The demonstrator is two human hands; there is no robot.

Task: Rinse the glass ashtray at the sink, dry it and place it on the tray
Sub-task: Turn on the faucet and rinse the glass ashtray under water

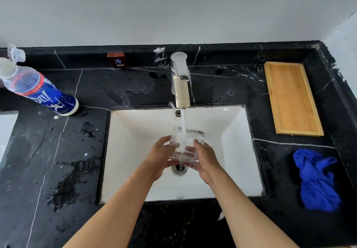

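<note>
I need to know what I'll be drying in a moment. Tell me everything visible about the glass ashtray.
The clear square glass ashtray has thick walls, notches in its rim and a ribbed lower edge. It is held tilted above the drain of the white sink, with the tap's water stream running into it. The left hand and right hand grip opposite sides.

1 ashtray [186, 145] | 1 tray [292, 99] | 1 cloth [316, 180] (blue) | 1 bottle [41, 91] | 2 hands [159, 156]

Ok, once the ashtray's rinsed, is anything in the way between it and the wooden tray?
Nothing visible. The ashtray is held over the sink; the tray lies bare on the counter to the right, and the blue cloth sits nearer, off that path.
</note>
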